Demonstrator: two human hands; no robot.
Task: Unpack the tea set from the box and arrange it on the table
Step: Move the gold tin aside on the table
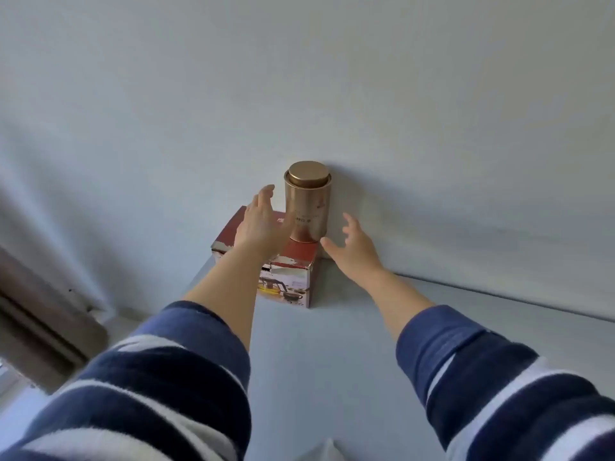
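A closed red cardboard box [293, 261], with a picture of a glass tea set on its near side, stands on the white table [332, 361] against the wall. A copper-coloured tin [307, 207] with a round lid stands upright on top of the box. My left hand [261, 221] is open, just left of the tin, over the box top. My right hand [354, 246] is open, just right of the tin and the box. Neither hand touches the tin. The box's contents are hidden.
A plain white wall [332, 94] rises directly behind the box. The table's left edge [199, 277] runs near the box, with floor and a brown wooden frame [40, 314] beyond it at the left.
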